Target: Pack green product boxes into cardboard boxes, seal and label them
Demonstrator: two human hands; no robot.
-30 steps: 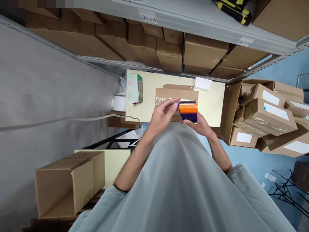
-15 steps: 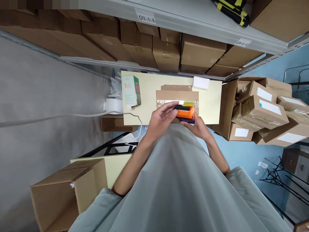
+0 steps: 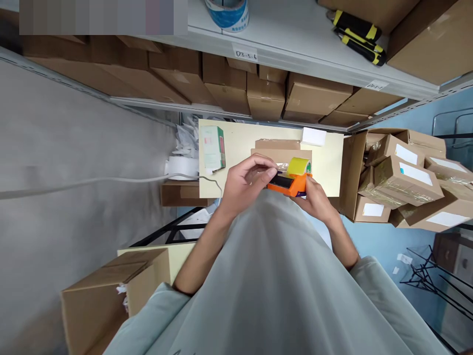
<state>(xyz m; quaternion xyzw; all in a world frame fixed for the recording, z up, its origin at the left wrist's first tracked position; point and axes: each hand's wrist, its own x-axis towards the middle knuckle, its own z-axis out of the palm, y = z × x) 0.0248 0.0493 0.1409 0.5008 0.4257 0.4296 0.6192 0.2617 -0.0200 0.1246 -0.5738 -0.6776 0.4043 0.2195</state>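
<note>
- Head view, against half a second ago: I have tipped the tape dispenser (image 3: 288, 184) up, so its yellow roll (image 3: 298, 166) now stands clear on top. Before, mostly the orange body and dark underside showed.
- My view has also lifted, and a blue tape roll (image 3: 227, 11) on the shelf (image 3: 295, 34) has come into sight.
- My right hand (image 3: 317, 202) is closed under the dispenser's right end and carries it from below.
- My left hand (image 3: 246, 181) is curled, with thumb and fingertips (image 3: 271, 171) pressed together at the black front edge. I cannot tell whether a strip of tape lies between them.
- The dispenser sits between my two hands, touching both, held just above the near edge of the flat carton (image 3: 279, 149). The carton lies on the pale table (image 3: 330, 165).
- Counted: one dispenser with one roll, and one carton under it.
- Also on the table are one green box (image 3: 213, 148) at the left end and one white pad (image 3: 314, 136) at the far edge.
- On the shelf are two yellow-and-black tools (image 3: 360, 32) and the one blue roll.
- One open box (image 3: 107, 301) stands low at my left, and one large carton (image 3: 349, 167) at my right holds several labelled parcels (image 3: 410, 172).
</note>
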